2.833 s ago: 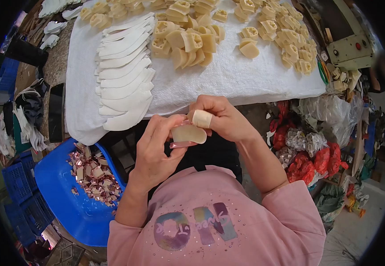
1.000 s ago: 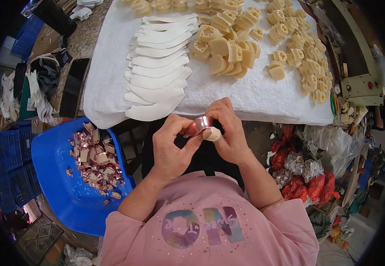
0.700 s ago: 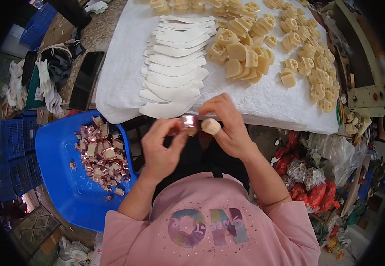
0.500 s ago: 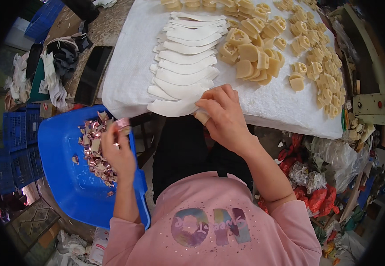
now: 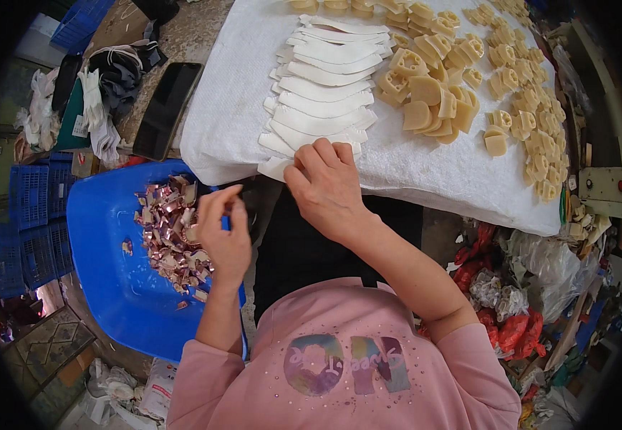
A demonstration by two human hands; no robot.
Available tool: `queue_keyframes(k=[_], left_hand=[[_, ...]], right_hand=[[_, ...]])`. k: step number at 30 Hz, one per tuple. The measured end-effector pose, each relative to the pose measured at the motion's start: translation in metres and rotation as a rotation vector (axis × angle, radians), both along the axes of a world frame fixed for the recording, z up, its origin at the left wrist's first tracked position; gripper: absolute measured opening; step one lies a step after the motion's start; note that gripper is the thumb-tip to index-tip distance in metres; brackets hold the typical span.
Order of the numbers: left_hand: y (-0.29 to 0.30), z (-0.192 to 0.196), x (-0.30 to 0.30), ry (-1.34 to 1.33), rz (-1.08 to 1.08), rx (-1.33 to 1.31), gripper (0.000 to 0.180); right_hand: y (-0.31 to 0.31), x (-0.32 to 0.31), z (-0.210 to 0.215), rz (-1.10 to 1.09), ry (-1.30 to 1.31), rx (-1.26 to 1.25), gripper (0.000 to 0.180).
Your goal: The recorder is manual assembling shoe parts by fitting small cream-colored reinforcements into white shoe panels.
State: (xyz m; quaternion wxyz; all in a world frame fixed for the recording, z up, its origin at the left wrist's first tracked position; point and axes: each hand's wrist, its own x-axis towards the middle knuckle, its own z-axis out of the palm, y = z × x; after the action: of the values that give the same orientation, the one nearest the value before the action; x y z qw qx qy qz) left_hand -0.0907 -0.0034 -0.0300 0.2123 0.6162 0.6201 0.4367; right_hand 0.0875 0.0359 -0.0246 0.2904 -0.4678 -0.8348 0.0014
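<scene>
My left hand (image 5: 226, 240) is at the right rim of the blue tub (image 5: 103, 287), its fingers apart and nothing visible in them. Inside the tub lies a heap of small shiny pinkish and tan pieces (image 5: 171, 240). My right hand (image 5: 329, 188) is at the front edge of the white-covered table, fingers curled over the nearest of several curved white strips (image 5: 275, 168). Its thumb is hidden. The other white strips (image 5: 325, 86) overlap in a column running away from me.
To the right of the strips sit piles of tan moulded pieces (image 5: 432, 107), with more along the table's right side (image 5: 533, 136). A dark phone (image 5: 167, 111) lies at the left. Red and clear plastic bags (image 5: 518, 322) crowd the floor at right; blue crates (image 5: 31, 201) stand at left.
My left hand has let go of a shiny pinkish piece over the tub and moved right, toward the table. My right hand has shifted left and now covers more of the nearest strip.
</scene>
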Motion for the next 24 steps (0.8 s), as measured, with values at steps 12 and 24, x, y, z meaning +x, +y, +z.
queue_keyframes(k=[12, 24], left_hand=[[0.012, -0.010, 0.037, -0.883, -0.090, -0.299, 0.014], [0.028, -0.008, 0.057, -0.870, -0.196, -0.399, 0.018]], right_hand=[[-0.004, 0.004, 0.003, 0.016, 0.050, -0.006, 0.014], [0.006, 0.019, 0.019, 0.066, 0.241, -0.423, 0.008]])
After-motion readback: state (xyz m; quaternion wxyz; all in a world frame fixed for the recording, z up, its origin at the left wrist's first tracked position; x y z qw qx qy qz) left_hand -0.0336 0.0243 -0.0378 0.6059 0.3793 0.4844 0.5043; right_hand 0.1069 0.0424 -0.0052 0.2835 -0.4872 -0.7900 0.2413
